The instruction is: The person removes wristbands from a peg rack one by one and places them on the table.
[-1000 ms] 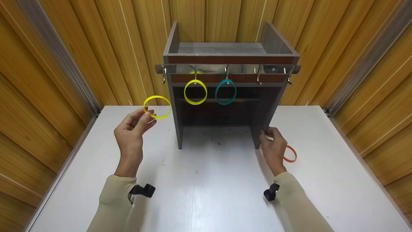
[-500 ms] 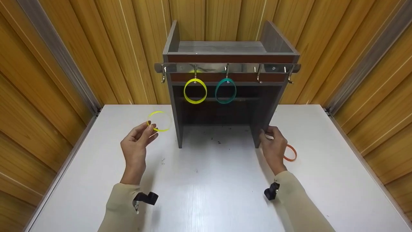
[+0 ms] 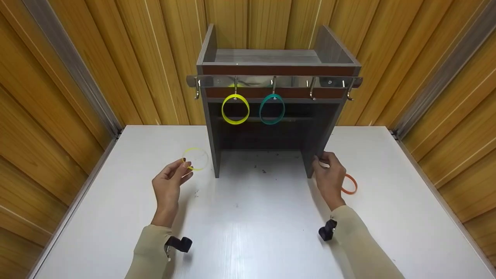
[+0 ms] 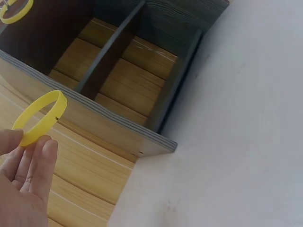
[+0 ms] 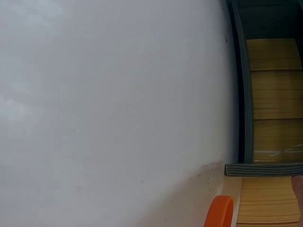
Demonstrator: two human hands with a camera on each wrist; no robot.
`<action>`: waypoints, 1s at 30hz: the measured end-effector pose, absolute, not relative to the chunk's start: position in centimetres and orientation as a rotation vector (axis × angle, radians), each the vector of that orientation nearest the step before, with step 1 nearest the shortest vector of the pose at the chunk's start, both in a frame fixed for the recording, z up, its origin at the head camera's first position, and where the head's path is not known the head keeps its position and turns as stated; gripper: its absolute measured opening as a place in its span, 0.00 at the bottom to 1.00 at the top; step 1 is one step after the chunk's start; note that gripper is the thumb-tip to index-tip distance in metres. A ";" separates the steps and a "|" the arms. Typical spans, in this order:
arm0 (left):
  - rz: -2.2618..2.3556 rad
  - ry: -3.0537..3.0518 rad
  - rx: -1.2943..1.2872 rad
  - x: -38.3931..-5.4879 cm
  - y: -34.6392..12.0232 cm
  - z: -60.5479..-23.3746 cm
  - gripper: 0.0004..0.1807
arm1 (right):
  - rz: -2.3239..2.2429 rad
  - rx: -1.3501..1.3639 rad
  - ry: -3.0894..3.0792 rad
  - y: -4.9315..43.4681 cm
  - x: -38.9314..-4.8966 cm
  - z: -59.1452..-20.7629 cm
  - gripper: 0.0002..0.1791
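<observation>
- Head view: your left hand (image 3: 167, 188) pinched a yellow ring (image 3: 198, 169) just left of the grey rack (image 3: 214, 151); your right hand (image 3: 330, 179) gripped the rack's right panel, with an orange ring (image 3: 351, 192) just right of it. A second yellow ring (image 3: 235, 123) and a teal ring (image 3: 272, 123) hung from hooks (image 3: 236, 86).
- Left wrist view: your thumb and fingers held the yellow ring's rim.
- Right wrist view: you showed only a sliver of hand at the panel's edge.
</observation>
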State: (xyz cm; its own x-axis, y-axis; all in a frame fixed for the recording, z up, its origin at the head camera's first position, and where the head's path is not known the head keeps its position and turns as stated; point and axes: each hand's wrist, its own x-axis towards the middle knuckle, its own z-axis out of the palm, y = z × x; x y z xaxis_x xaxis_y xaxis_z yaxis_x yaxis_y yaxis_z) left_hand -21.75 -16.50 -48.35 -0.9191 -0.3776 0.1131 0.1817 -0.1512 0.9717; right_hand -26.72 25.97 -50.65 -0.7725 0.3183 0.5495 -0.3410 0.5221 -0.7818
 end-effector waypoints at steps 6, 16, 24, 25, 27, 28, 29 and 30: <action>-2.148 -1.779 0.290 -22.1 -16.5 -50.0 0.17 | 1.267 0.017 -2.100 26.0 -26.8 -50.7 0.08; -2.127 -1.878 0.416 -22.6 -16.6 -51.9 0.18 | 1.269 0.017 -2.086 26.0 -26.8 -50.8 0.08; -2.088 -1.994 0.474 -22.7 -16.8 -52.7 0.18 | 1.281 0.020 -2.080 25.9 -26.8 -50.7 0.08; -2.094 -1.992 0.477 -22.8 -16.8 -52.8 0.18 | 1.282 0.017 -2.082 25.9 -26.8 -50.7 0.08; -2.111 -1.997 0.481 -22.7 -16.9 -52.8 0.18 | 1.292 0.005 -2.086 25.9 -26.8 -50.7 0.08; -2.119 -1.998 0.486 -22.7 -16.9 -52.9 0.18 | 1.297 -0.003 -2.088 25.9 -26.8 -50.6 0.08; -2.125 -1.999 0.491 -22.7 -16.9 -52.9 0.18 | 1.302 -0.010 -2.090 25.9 -26.8 -50.6 0.08; -2.127 -2.003 0.497 -22.7 -16.9 -53.0 0.17 | 1.309 -0.015 -2.090 25.9 -26.8 -50.6 0.08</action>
State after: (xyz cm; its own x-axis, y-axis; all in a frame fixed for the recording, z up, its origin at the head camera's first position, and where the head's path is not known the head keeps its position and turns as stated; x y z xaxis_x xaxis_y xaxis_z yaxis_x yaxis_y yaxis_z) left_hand -22.73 -16.94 -52.99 -0.9285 -0.3517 -0.1191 -0.0977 -0.0781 0.9921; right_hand -26.76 25.91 -50.64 -0.7805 0.3410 0.5239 -0.3225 0.4982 -0.8048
